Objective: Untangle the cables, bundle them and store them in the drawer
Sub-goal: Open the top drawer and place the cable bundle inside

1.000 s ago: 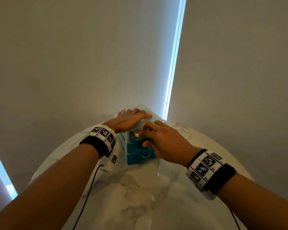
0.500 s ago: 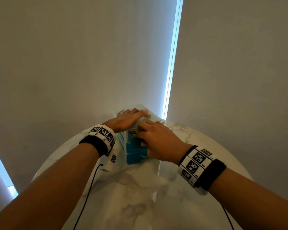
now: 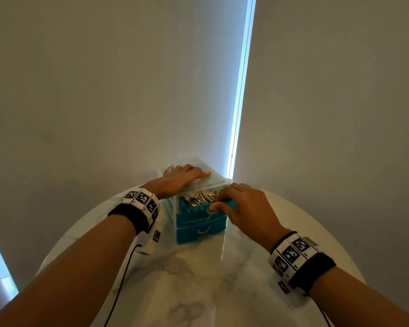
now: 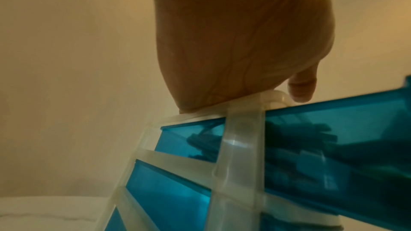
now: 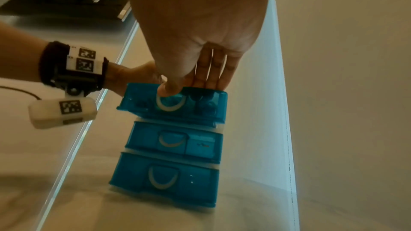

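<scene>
Both hands work on the small drawer unit (image 3: pixel 213 182): the left hand (image 3: pixel 182 178) lies flat on its clear top, probably to steady it, while the right hand (image 3: pixel 243 205), fingers straight, holds nothing and thumbs the top blue drawer (image 5: pixel 175 104), half out, where the bundled cables (image 3: pixel 202 198) lie, on the marble table (image 3: pixel 198 279).
</scene>
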The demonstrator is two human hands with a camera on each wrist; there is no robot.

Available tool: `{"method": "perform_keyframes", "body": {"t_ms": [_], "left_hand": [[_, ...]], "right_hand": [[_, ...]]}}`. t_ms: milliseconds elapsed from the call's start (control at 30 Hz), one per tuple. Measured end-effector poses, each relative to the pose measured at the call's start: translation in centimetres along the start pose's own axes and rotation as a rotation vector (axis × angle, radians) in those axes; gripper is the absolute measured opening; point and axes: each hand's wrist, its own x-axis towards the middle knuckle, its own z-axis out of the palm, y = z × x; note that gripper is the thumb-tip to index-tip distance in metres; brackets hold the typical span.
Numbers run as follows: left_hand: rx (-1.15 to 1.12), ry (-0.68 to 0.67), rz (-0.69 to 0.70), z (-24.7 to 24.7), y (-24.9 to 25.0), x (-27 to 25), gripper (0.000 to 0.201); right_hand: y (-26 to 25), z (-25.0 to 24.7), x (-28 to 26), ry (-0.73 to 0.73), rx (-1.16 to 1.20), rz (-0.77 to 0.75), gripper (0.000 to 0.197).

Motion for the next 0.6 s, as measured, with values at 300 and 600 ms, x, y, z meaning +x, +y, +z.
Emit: {"method": "perform_keyframes", "body": {"t_ms": [300,600], "left_hand": [[0.128,-0.096,0.048,-0.5,0.4,-0.3,0.117],[0.142,-0.115,0.043,-0.7,-0.1,-0.1,0.108]], "right_hand": [[0.9,-0.5,1.2,-0.156,0.07,0.005,0.03],[0.4,1.1,3.2,0.091,-0.113,0.069,0.056]]}}
